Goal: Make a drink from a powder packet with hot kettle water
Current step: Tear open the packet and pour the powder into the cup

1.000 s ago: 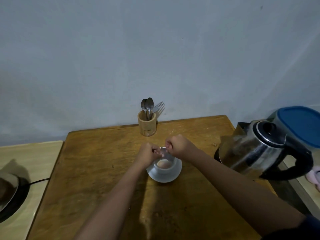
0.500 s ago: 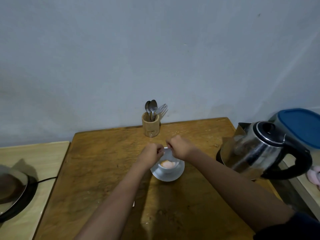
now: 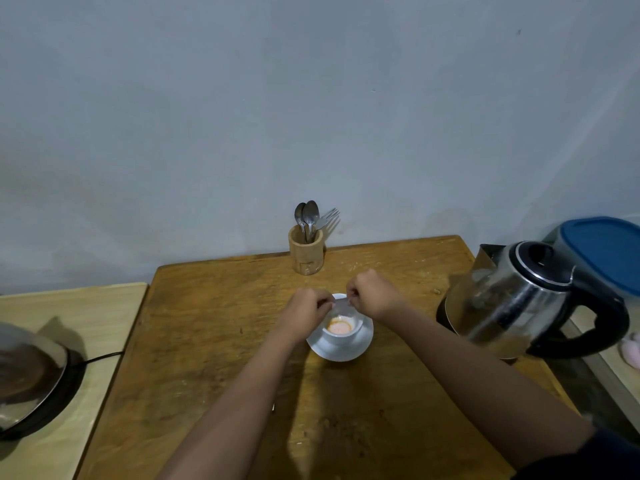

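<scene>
Both hands are over the cup now, the left hand and the right hand close together, each with its fingers pinched shut on an end of a small pale packet held stretched between them just above the rim. The packet is thin and washed out in this light, so whether its mouth is torn open I cannot tell. Directly under it sits the white cup, and there is powder down inside, a pinkish-orange heap with a paler ring around it. The cup stands in the middle of a white saucer, and the saucer rests on the wooden table near its centre. Off to the right, a steel kettle with a black handle and black lid stands on the table's right edge, well apart from the hands, spout facing the wall. Behind it, a container with a blue lid. At the back edge of the table, against the grey wall, a wooden holder stands upright with two spoons and a fork sticking out of it. Far left, on a lighter counter, a dark round appliance with a cord trailing from it.
</scene>
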A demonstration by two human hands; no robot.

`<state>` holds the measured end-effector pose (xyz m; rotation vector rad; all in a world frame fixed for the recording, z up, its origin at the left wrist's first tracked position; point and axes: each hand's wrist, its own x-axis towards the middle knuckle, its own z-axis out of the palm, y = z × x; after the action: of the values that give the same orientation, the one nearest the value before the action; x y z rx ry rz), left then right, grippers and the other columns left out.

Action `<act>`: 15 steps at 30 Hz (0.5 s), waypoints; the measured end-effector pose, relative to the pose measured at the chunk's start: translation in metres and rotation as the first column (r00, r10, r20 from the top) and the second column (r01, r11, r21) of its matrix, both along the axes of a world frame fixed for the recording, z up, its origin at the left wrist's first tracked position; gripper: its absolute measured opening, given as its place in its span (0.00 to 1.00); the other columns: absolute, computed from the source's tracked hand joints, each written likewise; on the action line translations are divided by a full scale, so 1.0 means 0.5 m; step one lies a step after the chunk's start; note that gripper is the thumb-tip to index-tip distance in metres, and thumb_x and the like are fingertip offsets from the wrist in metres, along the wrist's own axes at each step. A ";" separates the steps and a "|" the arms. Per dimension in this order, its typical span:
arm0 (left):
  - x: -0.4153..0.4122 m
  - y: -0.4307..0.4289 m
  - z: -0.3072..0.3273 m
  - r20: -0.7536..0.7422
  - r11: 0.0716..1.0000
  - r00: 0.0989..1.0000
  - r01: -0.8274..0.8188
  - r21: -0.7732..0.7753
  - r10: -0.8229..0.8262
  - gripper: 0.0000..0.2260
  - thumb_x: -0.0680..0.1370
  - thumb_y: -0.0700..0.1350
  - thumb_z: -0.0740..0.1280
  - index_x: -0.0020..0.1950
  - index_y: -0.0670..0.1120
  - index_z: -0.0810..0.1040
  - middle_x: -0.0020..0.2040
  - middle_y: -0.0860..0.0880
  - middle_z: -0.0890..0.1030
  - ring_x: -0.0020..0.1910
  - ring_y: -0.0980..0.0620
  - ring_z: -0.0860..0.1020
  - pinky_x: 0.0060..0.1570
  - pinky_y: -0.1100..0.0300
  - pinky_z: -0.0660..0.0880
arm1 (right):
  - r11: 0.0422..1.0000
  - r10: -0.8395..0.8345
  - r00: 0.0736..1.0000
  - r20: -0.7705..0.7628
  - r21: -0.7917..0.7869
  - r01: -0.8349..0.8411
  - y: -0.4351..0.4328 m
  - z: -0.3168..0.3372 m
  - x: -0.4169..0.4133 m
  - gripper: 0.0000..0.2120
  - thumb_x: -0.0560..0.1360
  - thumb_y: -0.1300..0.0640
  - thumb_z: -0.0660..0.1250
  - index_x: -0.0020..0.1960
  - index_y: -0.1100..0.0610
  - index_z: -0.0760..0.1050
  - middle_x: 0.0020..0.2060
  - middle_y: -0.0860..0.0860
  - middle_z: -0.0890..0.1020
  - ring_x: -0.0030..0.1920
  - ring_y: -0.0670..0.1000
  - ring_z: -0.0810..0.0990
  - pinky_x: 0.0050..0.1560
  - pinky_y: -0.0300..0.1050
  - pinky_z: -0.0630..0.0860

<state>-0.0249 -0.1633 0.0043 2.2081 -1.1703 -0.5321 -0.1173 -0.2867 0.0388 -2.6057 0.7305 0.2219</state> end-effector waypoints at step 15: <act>-0.004 -0.002 -0.001 -0.082 0.990 0.993 -0.093 -0.106 0.084 0.08 0.74 0.40 0.68 0.51 0.42 0.83 0.50 0.44 0.85 0.50 0.50 0.80 0.53 0.55 0.77 | 0.998 -0.055 0.998 0.031 0.044 0.054 0.004 0.006 -0.013 0.10 0.72 0.62 0.68 0.32 0.58 0.77 0.34 0.53 0.78 0.38 0.53 0.78 0.39 0.46 0.73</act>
<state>-0.0270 -0.1643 0.0038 2.1158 -1.0318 -0.5001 -0.1236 -0.2847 0.0418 -2.5390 0.7759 0.1767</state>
